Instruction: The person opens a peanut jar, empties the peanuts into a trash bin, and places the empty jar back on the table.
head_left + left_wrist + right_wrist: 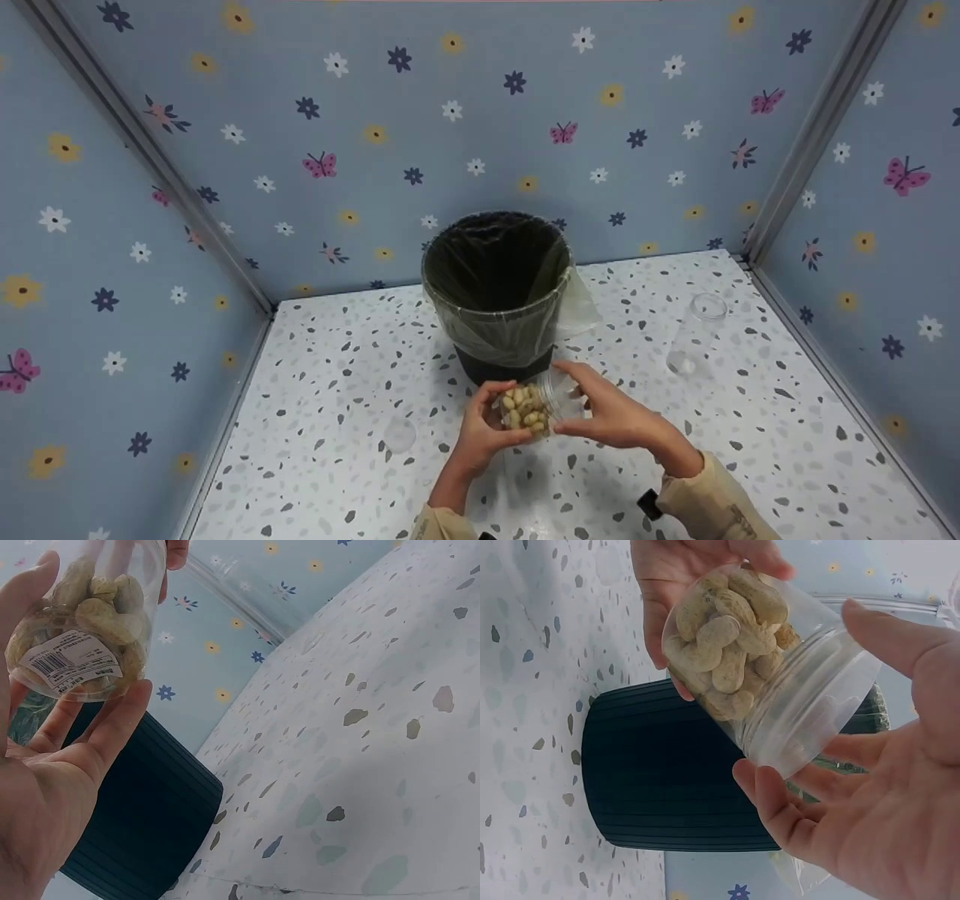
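left hand (480, 435): fingers and thumb gripping peanut jar (525, 409) at its base | right hand (619, 416): gripping clear lid (817, 716) at jar's right end | jar tilted, near side of lined bin (502, 341) | clear disc (400, 435) left, clear container (696, 334) farther right, on speckled surface (337, 360)

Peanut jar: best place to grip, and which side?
Best bet: grip the peanut jar round its smooth body near the base, from the person's left. It's tilted with the base leftward, and the right hand occupies the ridged end.
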`<state>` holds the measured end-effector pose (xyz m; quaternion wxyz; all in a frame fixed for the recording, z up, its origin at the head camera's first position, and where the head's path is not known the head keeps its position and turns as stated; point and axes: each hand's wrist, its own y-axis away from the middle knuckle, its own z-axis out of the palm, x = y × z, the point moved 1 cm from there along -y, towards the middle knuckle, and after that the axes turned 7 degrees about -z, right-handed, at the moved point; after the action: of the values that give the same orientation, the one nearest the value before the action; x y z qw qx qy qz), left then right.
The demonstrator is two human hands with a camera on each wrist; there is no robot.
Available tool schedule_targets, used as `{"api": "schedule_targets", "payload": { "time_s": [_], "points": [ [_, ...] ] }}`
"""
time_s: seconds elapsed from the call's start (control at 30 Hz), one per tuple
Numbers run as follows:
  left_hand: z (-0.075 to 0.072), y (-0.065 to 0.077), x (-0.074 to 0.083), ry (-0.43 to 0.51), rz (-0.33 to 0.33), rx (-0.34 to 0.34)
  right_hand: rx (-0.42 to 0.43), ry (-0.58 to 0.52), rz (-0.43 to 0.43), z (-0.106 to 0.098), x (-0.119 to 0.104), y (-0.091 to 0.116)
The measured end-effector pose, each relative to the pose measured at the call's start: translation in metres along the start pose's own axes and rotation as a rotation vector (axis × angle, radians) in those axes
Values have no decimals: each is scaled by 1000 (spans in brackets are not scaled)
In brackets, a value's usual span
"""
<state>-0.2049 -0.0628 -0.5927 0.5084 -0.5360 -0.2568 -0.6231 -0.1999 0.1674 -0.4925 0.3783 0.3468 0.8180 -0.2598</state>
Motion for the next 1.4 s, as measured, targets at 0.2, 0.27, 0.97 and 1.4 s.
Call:
{"api": "schedule_targets", "payload": {
  "time_s": [0.2, 0.27, 0.97, 1.4],
  "points": [
    [2, 2, -3, 0, -2, 11, -3, 3, -94, 0, 2, 2],
    [2, 3, -4, 8, -12, 16, 7, 10, -99, 2, 3, 3],
    [7, 3, -3, -19, 21, 62, 263, 231, 384, 11, -7, -10],
    [7, 5, -3, -7, -23, 72, 118, -13, 132, 1, 9, 0]
  ]
}}
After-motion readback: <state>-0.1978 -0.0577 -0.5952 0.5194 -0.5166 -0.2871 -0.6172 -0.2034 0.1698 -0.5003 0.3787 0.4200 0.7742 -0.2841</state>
